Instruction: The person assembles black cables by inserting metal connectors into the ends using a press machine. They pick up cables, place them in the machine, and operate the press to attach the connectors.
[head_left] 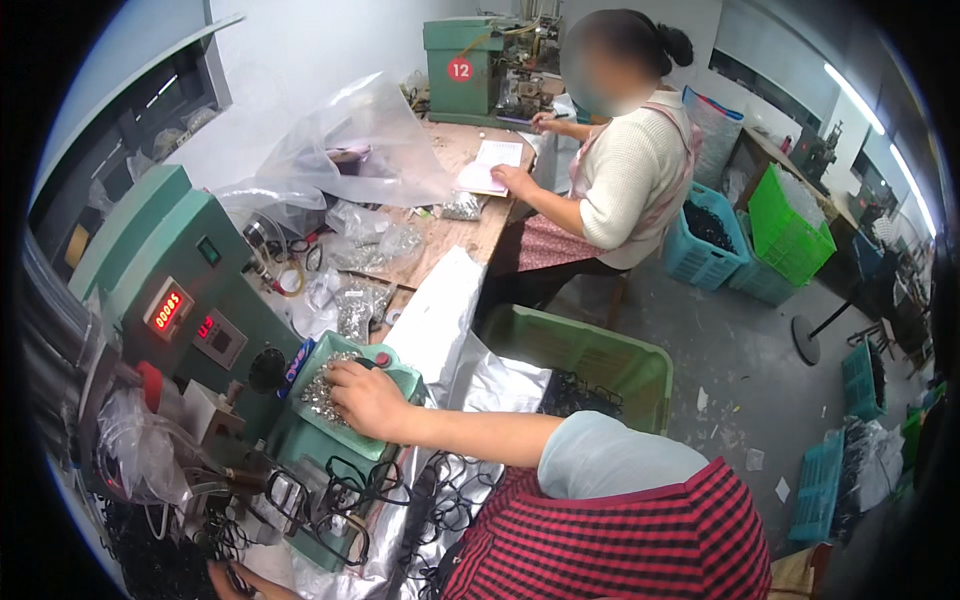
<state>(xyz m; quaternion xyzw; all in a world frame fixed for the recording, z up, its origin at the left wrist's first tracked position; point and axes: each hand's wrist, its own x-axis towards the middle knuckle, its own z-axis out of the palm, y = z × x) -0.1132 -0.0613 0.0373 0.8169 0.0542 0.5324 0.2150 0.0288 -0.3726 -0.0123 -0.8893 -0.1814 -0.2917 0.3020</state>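
My right hand (368, 398) reaches into a green tray (405, 378) heaped with small shiny metal parts (318, 400). Its fingers are bent down into the heap, and what is between the fingertips is hidden. Low at the left edge, my left hand (238, 580) is partly cut off, its fingers closed around a piece of black cord. Black cord loops (375, 485) hang and lie between the hands, in front of the green press machine (165, 270) with its red lit displays.
Silver sheeting (440, 310) covers the table's edge. Plastic bags of metal parts (365, 305) lie beyond the tray. A green crate (640, 365) stands beside me. Across the table a co-worker (640, 170) sits with a hand on a paper booklet (490, 165), near another green machine (460, 70).
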